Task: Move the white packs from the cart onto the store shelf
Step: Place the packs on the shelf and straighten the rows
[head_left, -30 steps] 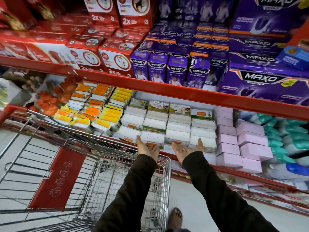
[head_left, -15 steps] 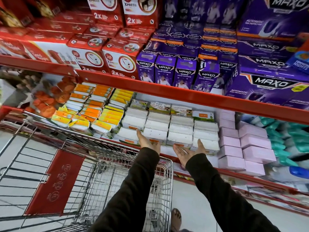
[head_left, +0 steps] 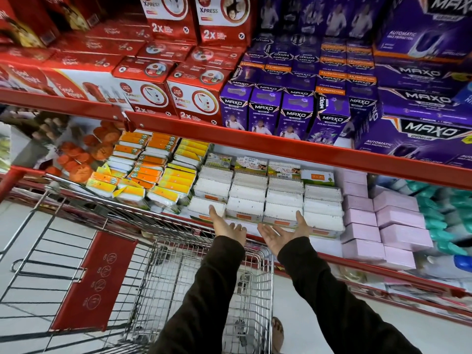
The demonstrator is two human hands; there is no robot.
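White packs (head_left: pixel 265 198) stand stacked in several columns on the middle shelf (head_left: pixel 329 258), under a red shelf rail. My left hand (head_left: pixel 226 224) is just in front of the lowest packs, palm up, fingers apart, holding nothing. My right hand (head_left: pixel 283 232) is beside it, palm up and open, its thumb near the front of a low pack. Below both arms is the wire cart (head_left: pixel 199 272); I see no white packs in the part of its basket that shows.
Orange and yellow packs (head_left: pixel 158 172) lie left of the white ones, pink boxes (head_left: pixel 378 221) to the right. Red boxes (head_left: pixel 163 90) and purple boxes (head_left: pixel 281 111) fill the shelf above. A red panel (head_left: pixel 94 279) hangs on the cart. A sandalled foot (head_left: pixel 278 333) stands on the pale floor.
Both hands have drawn back slightly from the front white packs and turned palm up. The view has tilted up a little.
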